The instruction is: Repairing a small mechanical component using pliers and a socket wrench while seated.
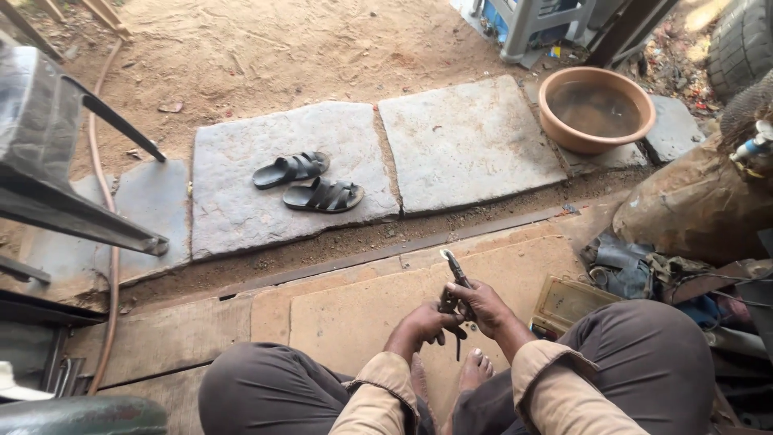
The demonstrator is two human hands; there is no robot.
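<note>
Seen from above, a person sits on a worn wooden floor [346, 314] at an open threshold, knees spread, bare feet [475, 372] together between them. At far left stands a dark metal bench frame [48, 193], with a thin brown hose [101, 161] curving down past it over sandy ground. Further right, flat grey stone slabs [241, 201] lie along the threshold, and a pair of dark sandals [310, 184] rests on one of them, well apart from the hands. At centre, the left hand [425, 322] is curled closed around the lower part of a small dark metal tool, and the right hand [483, 304] is closed on the same pair of pliers [456, 278] just beside it; the tool's jaws stick up and away from the hands, tilted slightly left. Nothing stands between the camera and the hands. Just right of the right wrist lies an open shallow yellowish case [568, 302] on the floor. Beyond it, a heap of grey rags [624, 266] and tangled wires sits against a rusty brown rounded object [696, 209]. Above, on the slabs, stands a round terracotta-coloured basin [596, 109] holding murky water, and a tyre [741, 44] shows at the top right corner.
</note>
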